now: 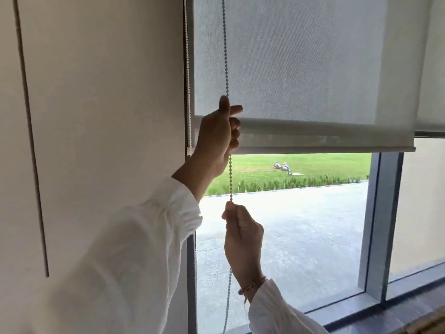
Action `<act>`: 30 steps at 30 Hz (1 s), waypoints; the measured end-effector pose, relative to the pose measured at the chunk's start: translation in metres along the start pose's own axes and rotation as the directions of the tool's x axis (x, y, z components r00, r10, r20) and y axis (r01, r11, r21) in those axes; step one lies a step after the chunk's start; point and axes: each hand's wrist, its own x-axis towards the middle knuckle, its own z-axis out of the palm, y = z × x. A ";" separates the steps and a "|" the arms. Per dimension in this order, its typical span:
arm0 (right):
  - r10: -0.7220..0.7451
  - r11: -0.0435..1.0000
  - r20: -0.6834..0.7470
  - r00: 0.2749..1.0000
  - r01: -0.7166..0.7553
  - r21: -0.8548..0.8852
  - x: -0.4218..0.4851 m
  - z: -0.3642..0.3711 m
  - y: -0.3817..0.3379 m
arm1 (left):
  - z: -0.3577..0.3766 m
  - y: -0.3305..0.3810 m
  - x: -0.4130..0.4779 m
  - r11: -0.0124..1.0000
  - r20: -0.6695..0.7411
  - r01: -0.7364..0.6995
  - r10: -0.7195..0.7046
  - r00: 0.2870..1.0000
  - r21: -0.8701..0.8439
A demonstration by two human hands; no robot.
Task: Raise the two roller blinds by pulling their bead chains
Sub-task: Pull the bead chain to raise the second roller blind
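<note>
Our left hand (216, 138), in a loose white sleeve (134, 249), is clenched around the pale blue bead chain (225, 44) high up, level with the bottom hem of the grey translucent roller blind (301, 68). Our right hand (242, 232), with a beaded bracelet (252, 285) at the wrist, pinches the same chain lower down; the chain runs taut between both hands and hangs on below the right wrist. We note the blind's weighted bottom bar (325, 148) sits about midway up the window, leaving glass exposed beneath. A second white bead chain (189, 80) hangs just beside the dark window frame (378, 225). Outside: paved ground (301, 237) and green lawn (265, 167). Second blind (433, 68) partly visible, far right.
</note>
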 end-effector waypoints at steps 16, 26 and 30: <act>0.300 0.821 0.060 0.952 -0.290 0.492 0.119 -0.030 -0.027 | -0.011 -0.048 -0.003 0.938 -0.147 -0.342 0.333 0.932 -0.046; 0.276 0.739 0.362 0.890 -0.438 0.512 0.155 -0.004 -0.060 | -0.033 -0.111 -0.059 0.961 -0.137 -0.240 0.259 0.956 0.140; 0.304 0.759 0.440 0.845 -0.494 0.425 0.175 0.006 -0.075 | -0.041 -0.122 -0.068 0.965 -0.141 -0.205 0.228 0.963 0.162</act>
